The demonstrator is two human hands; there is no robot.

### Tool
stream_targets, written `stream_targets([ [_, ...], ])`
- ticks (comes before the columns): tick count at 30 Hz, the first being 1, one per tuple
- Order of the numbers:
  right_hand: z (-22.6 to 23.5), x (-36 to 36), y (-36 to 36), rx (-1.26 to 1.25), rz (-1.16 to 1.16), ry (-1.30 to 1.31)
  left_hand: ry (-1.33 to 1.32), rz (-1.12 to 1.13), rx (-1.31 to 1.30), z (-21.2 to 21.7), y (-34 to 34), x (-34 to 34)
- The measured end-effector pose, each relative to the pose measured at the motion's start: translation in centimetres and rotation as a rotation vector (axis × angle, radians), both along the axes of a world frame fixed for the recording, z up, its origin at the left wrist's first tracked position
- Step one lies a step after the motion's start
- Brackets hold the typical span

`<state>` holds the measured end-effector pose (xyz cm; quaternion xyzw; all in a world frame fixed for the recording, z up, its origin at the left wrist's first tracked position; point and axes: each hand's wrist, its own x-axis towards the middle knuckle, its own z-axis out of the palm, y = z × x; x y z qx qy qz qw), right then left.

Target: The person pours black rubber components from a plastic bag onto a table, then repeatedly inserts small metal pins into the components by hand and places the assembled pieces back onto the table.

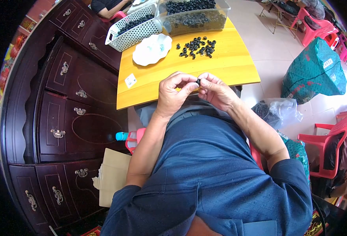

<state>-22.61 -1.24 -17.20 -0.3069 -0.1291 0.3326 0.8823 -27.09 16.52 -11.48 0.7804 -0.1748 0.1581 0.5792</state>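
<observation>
My left hand (173, 92) and my right hand (216, 91) meet at the near edge of a yellow table (236, 65). Between their fingertips they pinch one small black part (198, 82). A loose pile of similar small black parts (197, 47) lies on the table beyond my hands. A white scalloped plate (152, 49) rests to the left of the pile. A clear plastic bin (193, 15) full of black parts stands at the far edge, and a white perforated basket (132, 29) with more of them stands beside it on the left.
A dark wooden cabinet (63, 102) with metal handles runs along the left. Red plastic chairs (331, 133) stand to the right, with a green wrapped bundle (315, 70) and a clear bag of black parts (275, 112) on the floor. Another person's arm (106, 8) shows at the far left of the table.
</observation>
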Motion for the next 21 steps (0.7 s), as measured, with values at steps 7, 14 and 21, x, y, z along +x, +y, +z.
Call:
stream_targets([
  [7,-0.1,-0.01,0.13,0.009,0.025,0.037,-0.033,0.029,0.034,-0.25,-0.11,0.01],
  [14,-0.44,0.19,-0.02,0.048,0.045,0.054,-0.026,0.027,0.013,-0.24,-0.28,-0.03],
  [21,-0.07,-0.05,0.05,0.017,0.016,0.036,-0.055,0.013,0.01,-0.83,-0.11,0.23],
])
